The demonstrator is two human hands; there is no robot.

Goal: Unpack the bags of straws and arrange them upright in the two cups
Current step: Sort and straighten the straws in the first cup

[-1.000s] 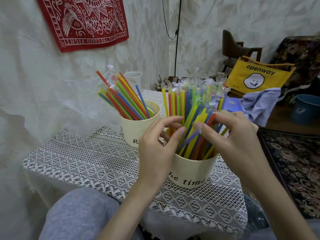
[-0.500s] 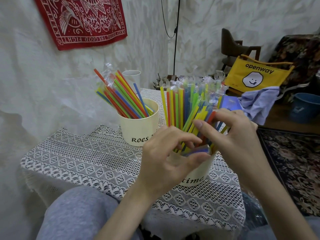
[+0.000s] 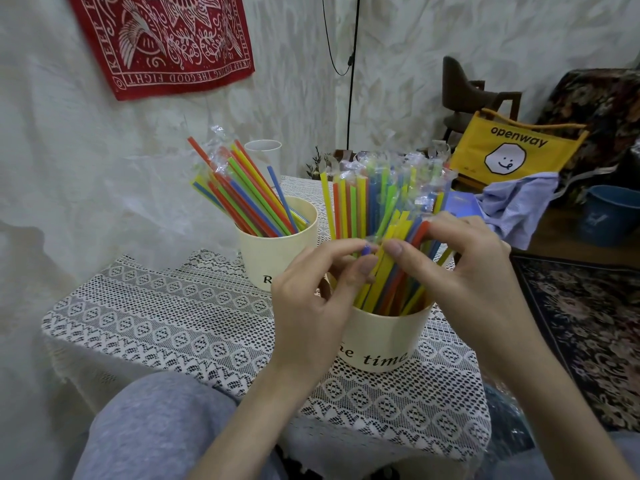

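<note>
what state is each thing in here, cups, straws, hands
near cup: upright, packed with straws
its straws: mostly upright, still in clear wrappers
far cup: upright, partly filled
its straws: leaning left
left hand: pinching a blue straw
right hand: fingers curled round the near cup's straws

Pale textured wall (image 3: 86, 150) with red banner (image 3: 166, 39); dark chair (image 3: 464, 91), patterned rug (image 3: 588, 323)

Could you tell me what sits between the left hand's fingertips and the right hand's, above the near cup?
In the head view, a blue straw and yellow straws lie between the left hand and right hand, above the near cup.
</note>
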